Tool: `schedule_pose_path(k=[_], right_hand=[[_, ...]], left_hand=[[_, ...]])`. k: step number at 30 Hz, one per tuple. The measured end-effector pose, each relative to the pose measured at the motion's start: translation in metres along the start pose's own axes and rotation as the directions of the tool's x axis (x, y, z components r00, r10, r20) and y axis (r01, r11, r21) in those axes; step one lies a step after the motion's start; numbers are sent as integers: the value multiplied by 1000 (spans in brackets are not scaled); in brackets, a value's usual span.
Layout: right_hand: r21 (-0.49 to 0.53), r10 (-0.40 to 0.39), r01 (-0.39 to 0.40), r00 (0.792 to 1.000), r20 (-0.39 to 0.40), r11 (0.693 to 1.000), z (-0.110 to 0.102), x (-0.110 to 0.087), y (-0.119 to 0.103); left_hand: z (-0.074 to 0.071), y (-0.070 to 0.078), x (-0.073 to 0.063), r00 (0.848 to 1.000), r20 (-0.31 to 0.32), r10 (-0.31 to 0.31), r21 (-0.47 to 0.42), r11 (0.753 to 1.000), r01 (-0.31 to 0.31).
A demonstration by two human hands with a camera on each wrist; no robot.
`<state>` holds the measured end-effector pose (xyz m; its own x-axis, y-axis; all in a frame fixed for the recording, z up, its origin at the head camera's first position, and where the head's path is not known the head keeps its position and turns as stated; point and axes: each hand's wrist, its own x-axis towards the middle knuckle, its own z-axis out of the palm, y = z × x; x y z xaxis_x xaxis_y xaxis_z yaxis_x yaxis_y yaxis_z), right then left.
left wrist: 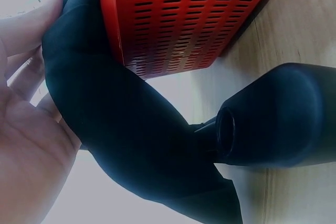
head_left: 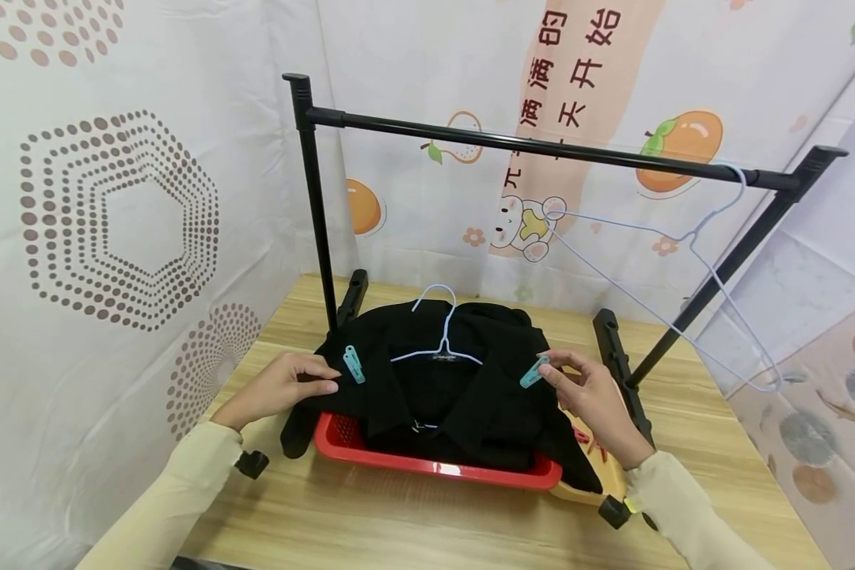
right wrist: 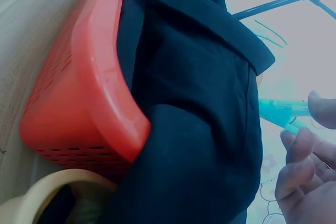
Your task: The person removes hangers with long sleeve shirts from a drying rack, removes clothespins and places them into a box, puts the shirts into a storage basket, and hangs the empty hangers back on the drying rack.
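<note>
A black collared jacket [head_left: 480, 404] lies over a red basket [head_left: 438, 467], with a light-blue hanger [head_left: 445, 317] inside its neck, hook upward. On the jacket's left shoulder area sits a teal clothespin [head_left: 354, 364]. Just beside that clothespin, my left hand [head_left: 281, 388] pinches the jacket's edge between thumb and fingers; the left wrist view shows the fingers partly behind the black cloth [left wrist: 121, 108]. My right hand [head_left: 587, 396] pinches a second teal clothespin [head_left: 534, 372] by its end. In the right wrist view, the tip of that clothespin [right wrist: 275, 109] meets the jacket's edge.
A black rack [head_left: 513, 142] stands around the basket on the wooden table [head_left: 370, 522]. From its right end hangs a bare light-blue hanger [head_left: 698, 237]. A yellow container [head_left: 606, 475] with red clothespins [head_left: 582, 435] is partly under the jacket's right sleeve. Printed curtains surround the table.
</note>
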<state>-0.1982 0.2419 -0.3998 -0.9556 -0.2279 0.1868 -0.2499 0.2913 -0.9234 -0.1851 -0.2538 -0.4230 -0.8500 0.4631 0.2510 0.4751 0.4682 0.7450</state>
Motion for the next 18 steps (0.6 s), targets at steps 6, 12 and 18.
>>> schedule_pose_path(k=[6,12,18], right_hand=[[7,36,-36,999,-33,999,-1,1,2],[6,46,-46,998,-42,999,-4,2,6],[4,53,-53,997,-60,999,-9,2,11]], left_hand=[[0,0,0,1000,1,4,2,1000,-4],[1,-1,0,1000,-3,15,17,1000,-15],[1,-3,0,1000,-7,21,19,1000,-21]])
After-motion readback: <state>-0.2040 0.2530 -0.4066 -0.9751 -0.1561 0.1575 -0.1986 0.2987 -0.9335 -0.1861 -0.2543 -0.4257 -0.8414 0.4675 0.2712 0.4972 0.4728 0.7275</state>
